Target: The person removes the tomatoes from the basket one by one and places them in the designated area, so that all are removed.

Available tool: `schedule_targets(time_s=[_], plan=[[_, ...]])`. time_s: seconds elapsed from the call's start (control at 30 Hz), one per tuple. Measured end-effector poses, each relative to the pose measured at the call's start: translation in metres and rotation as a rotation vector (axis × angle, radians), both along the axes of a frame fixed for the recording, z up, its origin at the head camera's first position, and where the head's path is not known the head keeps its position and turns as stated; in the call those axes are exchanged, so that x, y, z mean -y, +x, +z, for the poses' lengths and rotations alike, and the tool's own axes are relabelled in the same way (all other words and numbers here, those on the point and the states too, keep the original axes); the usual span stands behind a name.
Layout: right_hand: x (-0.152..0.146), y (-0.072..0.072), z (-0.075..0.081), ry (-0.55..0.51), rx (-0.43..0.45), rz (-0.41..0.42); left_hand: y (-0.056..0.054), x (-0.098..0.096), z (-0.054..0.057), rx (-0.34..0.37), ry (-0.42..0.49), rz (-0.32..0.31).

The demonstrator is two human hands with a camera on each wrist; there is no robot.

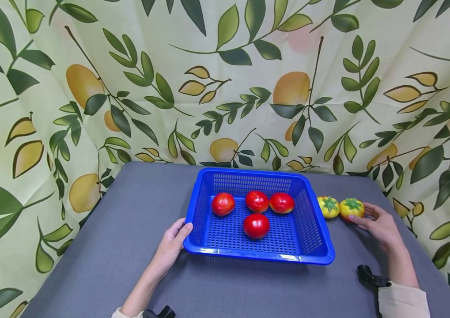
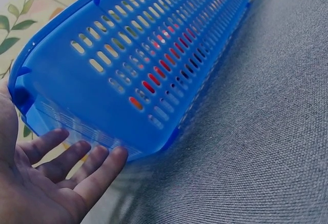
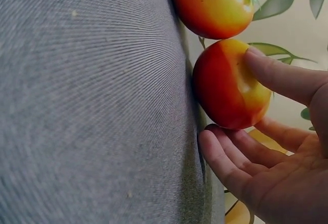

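Observation:
A blue plastic basket (image 1: pixel 259 257) with slotted walls holds several shiny red tomatoes (image 1: pixel 256 225). My left hand (image 1: pixel 174 242) grips its left end, thumb over the rim; in the left wrist view, the fingers (image 2: pixel 100 175) lie along the outside of the end wall. To the right of the basket, my right hand (image 1: pixel 380 223) holds a yellow-and-red tomato (image 1: pixel 352 208) with a green leafy top. Its thumb (image 3: pixel 279 75) presses on one side and the other fingers are around the opposite side. A similar tomato (image 1: pixel 329 207) sits between that one and the basket.
Grey cloth covers the table (image 1: pixel 137 207). Behind it and at both sides hangs a curtain (image 1: pixel 161 84) printed with leaves and fruit. A black wrist strap (image 1: pixel 372 277) shows on the right forearm.

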State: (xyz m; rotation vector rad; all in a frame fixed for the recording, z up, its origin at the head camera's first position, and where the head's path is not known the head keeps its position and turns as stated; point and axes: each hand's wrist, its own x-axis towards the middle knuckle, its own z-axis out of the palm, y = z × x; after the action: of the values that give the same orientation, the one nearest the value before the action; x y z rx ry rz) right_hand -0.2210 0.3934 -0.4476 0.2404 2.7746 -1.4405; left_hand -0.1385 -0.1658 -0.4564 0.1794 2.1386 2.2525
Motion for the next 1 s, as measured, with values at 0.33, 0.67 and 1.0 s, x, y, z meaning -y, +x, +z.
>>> schedule_targets(time_s=[0.33, 0.67, 1.0], plan=[[0.000, 0.001, 0.001, 0.010, 0.005, 0.002, 0.000, -0.001, 0.001, -0.002, 0.004, -0.004], [0.005, 0.003, 0.009, 0.018, -0.001, 0.008, 0.000, 0.000, 0.001, -0.008, 0.007, -0.003], [0.006, 0.005, 0.012, -0.003, -0.016, -0.024, 0.000, 0.000, -0.001, -0.006, 0.007, -0.001]])
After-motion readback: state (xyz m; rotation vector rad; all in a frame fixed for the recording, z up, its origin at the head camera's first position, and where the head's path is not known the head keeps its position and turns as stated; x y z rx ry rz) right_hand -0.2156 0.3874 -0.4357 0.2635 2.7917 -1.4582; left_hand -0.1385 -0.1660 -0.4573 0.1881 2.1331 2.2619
